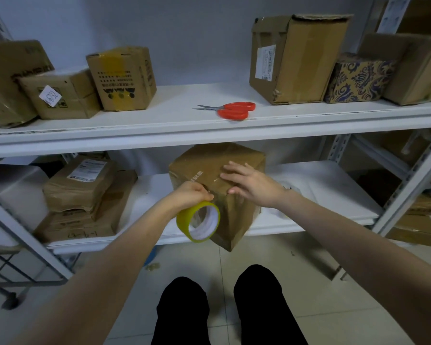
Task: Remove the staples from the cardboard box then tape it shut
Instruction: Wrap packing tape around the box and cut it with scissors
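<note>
Box on lower shelf: right hand flat, pinning tape down; left hand grips roll, likely drawing tape taut over edge.

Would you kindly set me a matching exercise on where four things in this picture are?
1. scissors
2. tape roll
3. right hand
4. patterned box

A. flat on the cardboard box
B. gripped by the left hand
C. lying mid upper shelf
D. between brown boxes

Pairs: 1-C, 2-B, 3-A, 4-D
</note>
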`<act>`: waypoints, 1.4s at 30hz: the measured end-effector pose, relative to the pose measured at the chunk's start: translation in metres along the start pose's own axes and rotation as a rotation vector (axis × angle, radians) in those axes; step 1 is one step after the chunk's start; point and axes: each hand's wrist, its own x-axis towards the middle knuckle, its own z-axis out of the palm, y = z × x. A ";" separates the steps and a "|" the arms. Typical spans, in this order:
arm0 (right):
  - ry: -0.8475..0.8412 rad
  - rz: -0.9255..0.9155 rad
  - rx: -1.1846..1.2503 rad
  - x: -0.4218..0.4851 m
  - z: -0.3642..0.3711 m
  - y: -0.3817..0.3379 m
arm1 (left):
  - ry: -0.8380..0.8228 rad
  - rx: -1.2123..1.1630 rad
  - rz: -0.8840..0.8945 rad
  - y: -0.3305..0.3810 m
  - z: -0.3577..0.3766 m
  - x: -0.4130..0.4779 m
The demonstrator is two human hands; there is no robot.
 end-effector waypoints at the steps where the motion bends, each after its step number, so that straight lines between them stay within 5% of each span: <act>1: 0.004 0.050 -0.032 0.001 0.000 0.000 | 0.058 -0.015 0.020 0.000 0.006 0.003; 9: 0.086 0.329 -0.092 0.020 0.017 -0.048 | 0.148 -0.328 -0.046 -0.017 0.026 0.008; 16: 0.171 0.330 -0.130 0.024 0.029 -0.046 | 0.210 -0.524 -0.064 -0.019 0.017 -0.003; 21: 0.166 0.279 -0.114 0.023 0.030 -0.037 | 0.006 -0.333 -0.221 -0.026 0.010 -0.001; 25: 0.121 0.248 -0.140 0.024 0.029 -0.031 | 0.015 -0.207 -0.246 -0.026 0.021 0.011; 33: 0.079 0.230 -0.158 0.023 0.023 -0.027 | -0.122 -0.344 -0.433 -0.033 0.040 0.011; 42: 0.095 0.239 -0.161 0.020 0.020 -0.029 | -0.019 -0.349 -0.319 -0.038 0.046 0.001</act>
